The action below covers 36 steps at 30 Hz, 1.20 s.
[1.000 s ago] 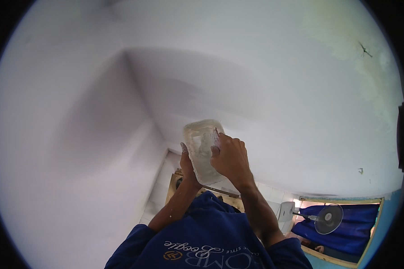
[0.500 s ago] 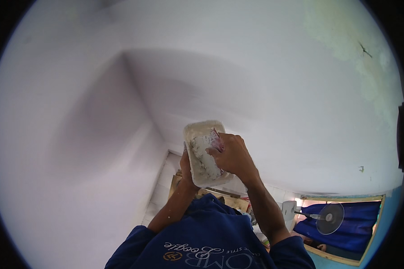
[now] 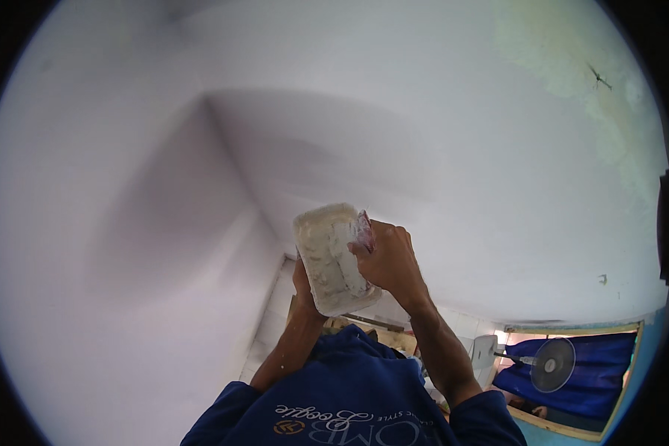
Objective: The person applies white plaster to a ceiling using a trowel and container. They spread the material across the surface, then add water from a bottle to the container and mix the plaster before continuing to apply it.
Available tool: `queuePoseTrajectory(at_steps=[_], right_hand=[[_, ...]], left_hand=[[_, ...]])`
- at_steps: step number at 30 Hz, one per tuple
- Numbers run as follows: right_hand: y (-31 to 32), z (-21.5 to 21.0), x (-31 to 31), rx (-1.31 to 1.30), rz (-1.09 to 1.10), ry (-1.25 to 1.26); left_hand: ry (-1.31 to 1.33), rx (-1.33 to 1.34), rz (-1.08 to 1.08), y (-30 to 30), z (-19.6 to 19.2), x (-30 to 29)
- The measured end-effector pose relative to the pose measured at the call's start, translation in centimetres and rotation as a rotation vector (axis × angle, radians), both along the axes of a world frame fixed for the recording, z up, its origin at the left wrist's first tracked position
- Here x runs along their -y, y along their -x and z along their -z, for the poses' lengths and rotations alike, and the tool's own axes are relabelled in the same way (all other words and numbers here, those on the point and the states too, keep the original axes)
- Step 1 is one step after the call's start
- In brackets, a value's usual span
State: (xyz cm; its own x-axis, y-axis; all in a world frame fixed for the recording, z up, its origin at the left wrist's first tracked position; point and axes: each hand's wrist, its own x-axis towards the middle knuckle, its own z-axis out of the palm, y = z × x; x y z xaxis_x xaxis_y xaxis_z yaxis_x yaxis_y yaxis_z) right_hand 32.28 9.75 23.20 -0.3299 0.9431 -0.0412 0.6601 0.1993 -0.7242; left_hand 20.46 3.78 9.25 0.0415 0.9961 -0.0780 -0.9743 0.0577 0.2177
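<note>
In front of my chest is a shallow, whitish rectangular tray (image 3: pixel 310 236), tilted so that its inside shows. My left hand (image 3: pixel 302 288) grips it at the left side, with most of its fingers hidden behind. Closed around the reddish, white-smeared handle of a trowel (image 3: pixel 364 232) is my right hand (image 3: pixel 392 256). The trowel's flat, pale blade lies inside the tray along its right side. White, putty-like paste (image 3: pixel 322 269) coats the tray's floor in uneven smears.
Pale walls (image 3: pixel 126 223) meet in a corner ahead, with a greenish patch (image 3: pixel 617 111) at upper right. At lower right, a fan (image 3: pixel 551 365) stands out before a wood-framed opening with a blue curtain (image 3: pixel 602 364). A person's hand shows beneath the curtain.
The trowel has shifted toward the right side of the tray, and the lumpy paste seen beside its blade is now thinner. The tray has moved slightly left and down.
</note>
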Motion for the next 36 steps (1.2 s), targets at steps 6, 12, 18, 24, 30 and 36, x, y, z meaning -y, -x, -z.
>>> queuePoseTrajectory(at_steps=[6, 12, 18, 24, 30, 36], right_hand=[[0.3, -0.3, -0.5, -0.037, 0.026, 0.015], [0.9, -0.3, 0.4, -0.060, -0.019, -0.028], [1.6, -1.2, 0.2, -0.020, 0.027, -0.013], [1.3, -0.2, 0.9, 0.000, 0.010, -0.024], [1.1, -1.4, 1.5, -0.042, 0.021, -0.062], [1.1, -0.1, 1.6, -0.005, 0.032, -0.085]], left_hand=[[0.016, -0.008, -0.007, -0.2, 1.0, -0.9], [0.085, 0.004, -0.052, -0.8, -1.4, -0.9], [0.051, 0.023, -0.041, -0.8, -0.9, -0.3], [0.002, -0.073, -0.020, -0.3, 0.3, 0.5], [0.149, -0.085, -0.089, -1.2, -1.7, 1.0], [0.010, -0.071, -0.032, -1.3, 0.4, 1.4]])
